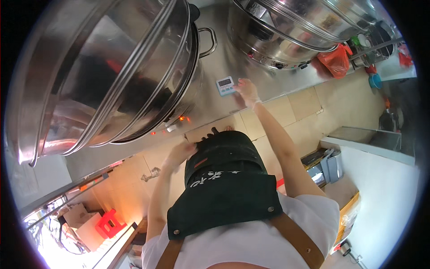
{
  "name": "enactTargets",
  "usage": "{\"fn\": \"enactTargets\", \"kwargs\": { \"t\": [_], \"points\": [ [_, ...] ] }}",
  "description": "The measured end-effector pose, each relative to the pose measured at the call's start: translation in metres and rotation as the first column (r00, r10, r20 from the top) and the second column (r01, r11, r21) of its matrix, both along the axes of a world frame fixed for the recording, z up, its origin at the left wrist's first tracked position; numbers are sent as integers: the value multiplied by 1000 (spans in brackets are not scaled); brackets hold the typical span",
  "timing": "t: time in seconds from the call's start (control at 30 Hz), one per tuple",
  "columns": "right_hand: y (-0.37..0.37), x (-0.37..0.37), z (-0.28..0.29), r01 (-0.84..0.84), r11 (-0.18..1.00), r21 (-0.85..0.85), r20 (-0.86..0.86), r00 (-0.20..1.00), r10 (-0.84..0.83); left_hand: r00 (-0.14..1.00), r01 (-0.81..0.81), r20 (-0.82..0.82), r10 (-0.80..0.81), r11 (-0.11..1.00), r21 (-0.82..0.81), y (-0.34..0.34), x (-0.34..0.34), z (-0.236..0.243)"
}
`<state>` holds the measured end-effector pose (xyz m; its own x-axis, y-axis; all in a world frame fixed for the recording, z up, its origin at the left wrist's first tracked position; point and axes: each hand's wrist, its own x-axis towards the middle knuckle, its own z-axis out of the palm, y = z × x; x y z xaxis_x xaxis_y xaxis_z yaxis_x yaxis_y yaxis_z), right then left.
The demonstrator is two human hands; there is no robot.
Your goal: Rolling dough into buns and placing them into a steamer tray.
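Observation:
A small white-and-blue digital timer (pixel 225 85) lies on the steel counter (pixel 210 107) between two large steel steamers. My right hand (pixel 245 92), in a clear glove, is at the timer's right edge with its fingers bent but apart, holding nothing; whether it touches the timer I cannot tell. My left hand (pixel 179 154), also gloved, hangs beside my dark green apron (pixel 224 201) at waist height; its fingers are blurred against the apron. The near steamer (pixel 103 71) fills the upper left, with lit red indicators low on it; the other steamer (pixel 282 49) stands at the top right.
A red plastic bag (pixel 336 62) hangs right of the far steamer. The tiled floor (pixel 264 112) runs below the counter's edge. A red stool (pixel 109 223) and boxes are at lower left. A white unit (pixel 376 188) and grey bins (pixel 330 166) stand at the right.

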<state>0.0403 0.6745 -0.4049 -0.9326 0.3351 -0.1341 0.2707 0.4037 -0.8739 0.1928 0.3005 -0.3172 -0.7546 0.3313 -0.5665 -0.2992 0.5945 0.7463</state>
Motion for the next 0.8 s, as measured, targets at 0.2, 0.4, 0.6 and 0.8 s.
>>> {"fn": "enactTargets", "kwargs": {
  "t": [0.2,0.4,0.6,0.8],
  "points": [
    [-21,-8,11,28,999,-45,187,982,-19,940,-63,-330,-84,910,-410,190,-139,-2],
    [-30,-8,41,-19,982,186,188,982,-17,934,-36,-336,-121,905,-425,208,-187,-53],
    [-38,-12,45,-39,956,291,275,960,-44,949,-112,-316,3,938,-327,201,-186,-76],
    [-41,-16,42,-32,937,347,276,959,-69,935,-145,-353,32,943,-300,202,-188,-79]
  ]
}}
